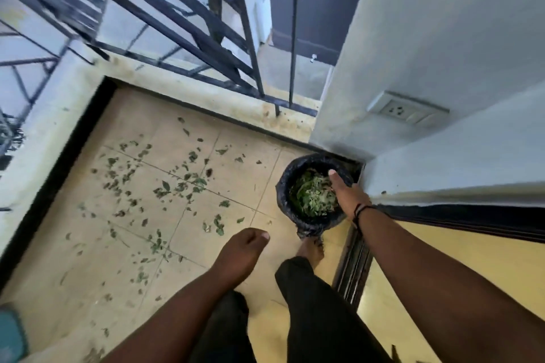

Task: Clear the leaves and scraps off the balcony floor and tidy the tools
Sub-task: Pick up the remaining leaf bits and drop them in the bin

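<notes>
In the head view, the only view supplied, a small bin lined with a black bag (312, 216) is seen standing on the tiled balcony floor (236, 138), in the corner where the grey wall (413, 53) meets the sliding-door track (352, 268). A mass of green leaves (309, 194) is already held inside the bin, so part of the clearing is judged done. The right hand (348, 194) is laid over the far-right side of the bin mouth, fingers extended and close together; no grip on anything is visible, though whether the rim is touched cannot be told. The left hand (241, 250) is held above the floor with the fingers loosely curled under, and nothing is seen in it. A large scatter of loose leaf scraps (165, 186) remains spread over the tiles to the left of the bin, from near the railing (191, 38) kerb down towards the person's legs. The greater part of the floor is therefore judged uncleared. No broom, dustpan or other tool can be identified; a teal object (11, 333) is cut off at the lower-left edge and cannot be named. The tidying of tools is judged not yet begun, as far as can be shown.
</notes>
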Motion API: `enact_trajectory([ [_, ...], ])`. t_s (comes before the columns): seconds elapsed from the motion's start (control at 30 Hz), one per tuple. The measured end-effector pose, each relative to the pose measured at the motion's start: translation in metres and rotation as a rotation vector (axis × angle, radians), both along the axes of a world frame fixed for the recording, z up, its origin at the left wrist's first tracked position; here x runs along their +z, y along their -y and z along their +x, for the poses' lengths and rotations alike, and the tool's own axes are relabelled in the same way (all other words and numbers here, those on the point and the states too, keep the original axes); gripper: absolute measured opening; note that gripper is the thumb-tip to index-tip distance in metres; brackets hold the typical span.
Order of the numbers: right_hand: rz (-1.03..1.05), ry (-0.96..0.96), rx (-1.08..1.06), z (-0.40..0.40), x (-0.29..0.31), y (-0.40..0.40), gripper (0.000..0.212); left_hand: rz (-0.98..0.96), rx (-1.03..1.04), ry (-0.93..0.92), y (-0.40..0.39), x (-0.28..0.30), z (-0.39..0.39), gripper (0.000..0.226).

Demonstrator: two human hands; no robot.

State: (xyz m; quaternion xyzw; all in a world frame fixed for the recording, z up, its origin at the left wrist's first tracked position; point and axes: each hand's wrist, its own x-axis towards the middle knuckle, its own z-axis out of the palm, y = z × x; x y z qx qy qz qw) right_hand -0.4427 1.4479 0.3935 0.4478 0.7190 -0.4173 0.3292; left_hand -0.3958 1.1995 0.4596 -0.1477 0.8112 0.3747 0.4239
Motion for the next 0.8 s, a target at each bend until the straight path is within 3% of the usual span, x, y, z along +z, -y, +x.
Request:
enact_trajectory([
  [0.17, 0.151, -0.112, -0.075, 0.004, 0.061, -0.004, 0.115, -0.015, -0.061, -0.072, 0.027, 0.044, 0.031, 0.029],
  [0.27, 0.131, -0.191, -0.018, 0.01, 0.089, 0.004, 0.118, -0.021, -0.042, -0.088, 0.056, 0.067, 0.059, 0.028],
  [0.3, 0.131, -0.211, 0.055, 0.013, 0.103, 0.015, 0.114, -0.027, -0.014, -0.086, 0.072, 0.075, 0.074, 0.025],
  [0.37, 0.131, -0.231, 0.276, 0.028, 0.127, 0.046, 0.079, -0.033, 0.043, -0.078, 0.111, 0.084, 0.11, 0.02],
  [0.47, 0.152, -0.303, 0.481, 0.048, 0.144, 0.09, 0.048, -0.074, 0.112, -0.084, 0.173, 0.09, 0.173, 0.039],
  [0.53, 0.131, -0.265, 0.619, 0.068, 0.155, 0.136, 0.051, -0.104, 0.182, -0.067, 0.22, 0.102, 0.227, 0.048],
  [0.63, 0.167, -0.215, 0.988, 0.093, 0.176, 0.231, 0.059, -0.166, 0.324, -0.059, 0.282, 0.108, 0.3, 0.054],
  [0.8, 0.183, -0.277, 1.642, 0.179, 0.207, 0.393, 0.047, -0.334, 0.598, -0.063, 0.357, 0.12, 0.423, 0.055],
])
